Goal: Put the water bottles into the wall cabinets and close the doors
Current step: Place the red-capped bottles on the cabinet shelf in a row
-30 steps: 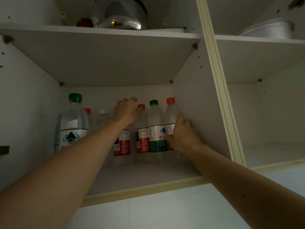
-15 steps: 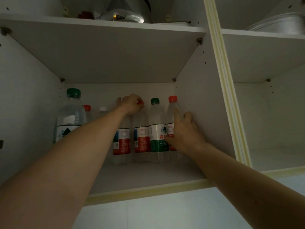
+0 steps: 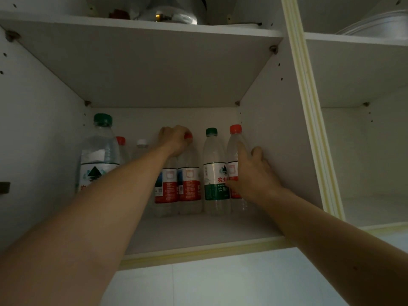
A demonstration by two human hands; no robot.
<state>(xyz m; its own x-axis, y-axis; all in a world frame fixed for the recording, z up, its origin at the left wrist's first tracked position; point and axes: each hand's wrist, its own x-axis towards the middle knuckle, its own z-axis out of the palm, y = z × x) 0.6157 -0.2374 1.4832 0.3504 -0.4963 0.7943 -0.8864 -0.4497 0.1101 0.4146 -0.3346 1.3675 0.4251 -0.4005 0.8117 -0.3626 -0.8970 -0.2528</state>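
My left grip curled over a red-capped bottle's top mid-shelf, my right grip clamped on the red-capped bottle at the shelf's right edge, beside a green-capped bottle

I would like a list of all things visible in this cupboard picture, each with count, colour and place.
large bottle: 1, clear with green cap, far left of the lower shelf
small bottles: 6 visible, clear, four red caps, one white, one green, standing in a row by the back wall
lower shelf: 1, white, left compartment
metal pot: 1, silver, upper shelf
metal basin: 1, grey, upper right compartment
left hand: grips the tops of two red-label bottles
right hand: holds the rightmost red-cap bottle
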